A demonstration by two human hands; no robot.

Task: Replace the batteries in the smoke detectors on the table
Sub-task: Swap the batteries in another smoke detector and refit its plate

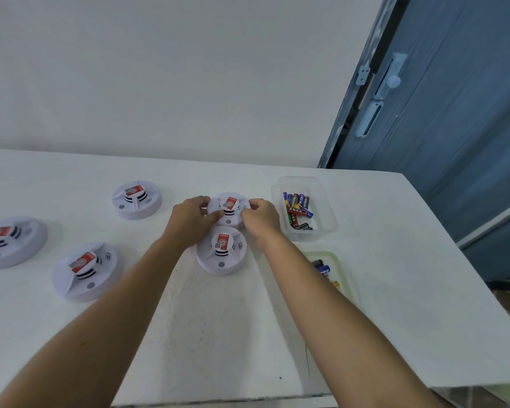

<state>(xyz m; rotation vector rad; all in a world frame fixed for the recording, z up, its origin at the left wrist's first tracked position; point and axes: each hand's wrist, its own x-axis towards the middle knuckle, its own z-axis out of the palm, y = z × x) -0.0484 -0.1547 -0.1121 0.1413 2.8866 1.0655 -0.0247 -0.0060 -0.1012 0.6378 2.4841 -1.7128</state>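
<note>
White plastic smoke detector w/ red label on top is at mid-table, far side, held from both sides. On its left rim the left hand is curled, thumb lying across the front edge. On its right rim the right hand pinches w/ bent fingers. Can't tell if the unit is lifted or resting on the table. Its near edge meets or overlaps the second detector, which lies flat just in front, toward the person, same red label up.

3 more units lie to the left, well apart from each other & label-up: back-left detector, near-left detector, far-left detector at the edge of view.

Just right of the right hand is a clear tub w/ mixed batteries: blue, red, green, black. Nearer the person is a green-rimmed tub, partly hidden behind the right forearm, w/ a few cells showing, black, blue & yellow.

Behind is a white wall; at right, a blue door w/ a pale latch.
</note>
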